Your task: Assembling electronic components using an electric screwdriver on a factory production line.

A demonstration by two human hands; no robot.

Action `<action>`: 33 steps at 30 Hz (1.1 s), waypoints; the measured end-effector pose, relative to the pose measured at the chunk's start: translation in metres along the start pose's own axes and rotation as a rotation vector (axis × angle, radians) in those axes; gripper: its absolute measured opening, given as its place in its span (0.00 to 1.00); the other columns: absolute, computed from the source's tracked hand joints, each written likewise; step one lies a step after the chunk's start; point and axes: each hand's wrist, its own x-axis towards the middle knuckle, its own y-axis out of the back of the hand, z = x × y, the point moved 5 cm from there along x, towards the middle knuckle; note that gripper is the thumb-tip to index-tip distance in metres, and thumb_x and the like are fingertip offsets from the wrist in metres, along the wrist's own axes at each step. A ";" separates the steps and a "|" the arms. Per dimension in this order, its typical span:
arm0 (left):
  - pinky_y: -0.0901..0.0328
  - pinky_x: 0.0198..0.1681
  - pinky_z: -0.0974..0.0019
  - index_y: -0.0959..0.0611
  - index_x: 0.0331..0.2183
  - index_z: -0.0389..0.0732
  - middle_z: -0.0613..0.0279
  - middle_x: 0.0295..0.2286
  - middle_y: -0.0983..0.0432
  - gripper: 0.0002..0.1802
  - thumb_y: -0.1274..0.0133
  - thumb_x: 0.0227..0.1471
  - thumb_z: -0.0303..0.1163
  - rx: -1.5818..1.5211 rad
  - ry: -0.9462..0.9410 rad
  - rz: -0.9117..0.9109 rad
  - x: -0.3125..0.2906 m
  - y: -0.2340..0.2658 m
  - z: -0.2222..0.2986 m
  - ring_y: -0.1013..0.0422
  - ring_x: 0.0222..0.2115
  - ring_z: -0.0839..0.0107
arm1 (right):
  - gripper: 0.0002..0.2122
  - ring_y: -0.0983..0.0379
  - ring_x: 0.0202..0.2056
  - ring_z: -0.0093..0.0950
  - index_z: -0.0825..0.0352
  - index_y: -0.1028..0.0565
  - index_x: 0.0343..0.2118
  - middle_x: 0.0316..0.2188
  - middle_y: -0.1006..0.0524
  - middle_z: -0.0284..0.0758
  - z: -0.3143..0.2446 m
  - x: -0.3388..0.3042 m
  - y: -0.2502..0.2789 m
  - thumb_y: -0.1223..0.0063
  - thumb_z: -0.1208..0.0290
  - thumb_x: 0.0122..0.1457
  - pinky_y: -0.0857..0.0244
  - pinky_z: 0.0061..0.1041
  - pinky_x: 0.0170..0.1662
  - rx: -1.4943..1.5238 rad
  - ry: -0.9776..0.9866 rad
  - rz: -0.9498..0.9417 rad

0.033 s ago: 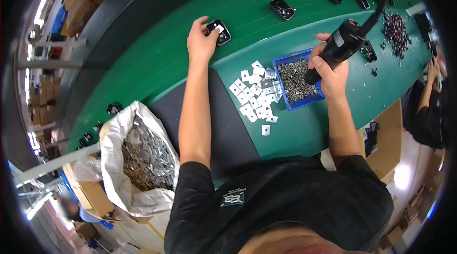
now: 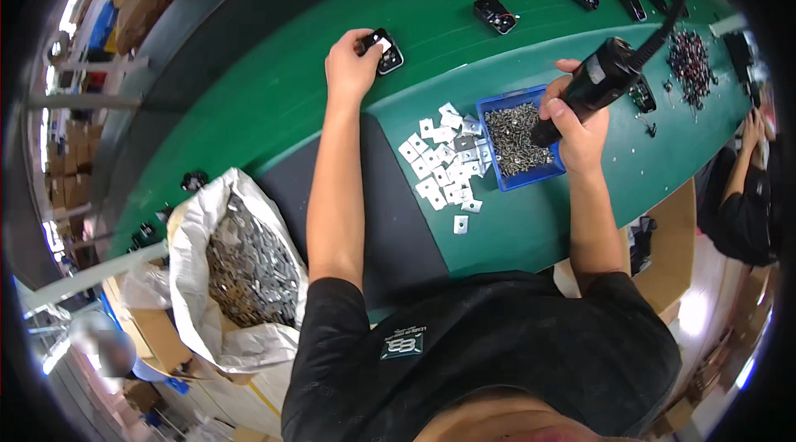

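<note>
Head view: left fingers (image 2: 372, 55) clamped on black housing (image 2: 392, 59), white piece (image 2: 384, 43) inside; right fingers (image 2: 565, 116) gripping corded tool (image 2: 600, 74).

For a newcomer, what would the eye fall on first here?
Probably the black corded tool in the right grip, partly over the blue tray of small metal parts. Next, the silvery plates scattered left of that tray, and the open white sack of metal pieces at lower left.

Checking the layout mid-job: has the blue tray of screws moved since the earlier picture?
No; against the black mat, the blue tray shows no visible shift either way.
</note>
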 end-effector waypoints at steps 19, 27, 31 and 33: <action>0.40 0.48 0.64 0.21 0.40 0.39 0.60 0.40 0.25 0.20 0.43 0.39 0.25 -0.133 -0.123 0.207 -0.181 0.074 0.066 0.30 0.41 0.65 | 0.22 0.37 0.26 0.23 0.59 0.40 0.54 0.28 0.32 0.29 -0.070 0.000 -0.005 0.52 0.64 0.57 0.43 0.28 0.35 0.346 0.255 -0.305; 0.42 0.40 0.66 0.18 0.34 0.43 0.68 0.31 0.24 0.20 0.34 0.33 0.36 -0.126 -0.502 -0.076 -0.185 -0.023 0.131 0.30 0.35 0.70 | 0.21 0.36 0.28 0.22 0.57 0.40 0.52 0.28 0.32 0.28 -0.074 -0.008 -0.017 0.50 0.65 0.56 0.44 0.27 0.36 0.389 0.210 -0.376; 0.47 0.39 0.68 0.17 0.30 0.46 0.75 0.27 0.23 0.15 0.35 0.34 0.37 -0.108 -0.576 -0.117 -0.185 -0.042 0.134 0.31 0.32 0.76 | 0.21 0.37 0.28 0.22 0.57 0.39 0.52 0.29 0.31 0.29 -0.077 -0.008 -0.011 0.50 0.65 0.56 0.44 0.27 0.37 0.414 0.192 -0.356; 0.47 0.38 0.68 0.16 0.28 0.46 0.75 0.26 0.22 0.11 0.36 0.36 0.36 -0.127 -0.616 -0.100 -0.186 -0.045 0.136 0.31 0.31 0.77 | 0.21 0.37 0.27 0.22 0.57 0.39 0.52 0.29 0.31 0.28 -0.078 -0.008 -0.008 0.49 0.65 0.56 0.44 0.26 0.36 0.436 0.186 -0.338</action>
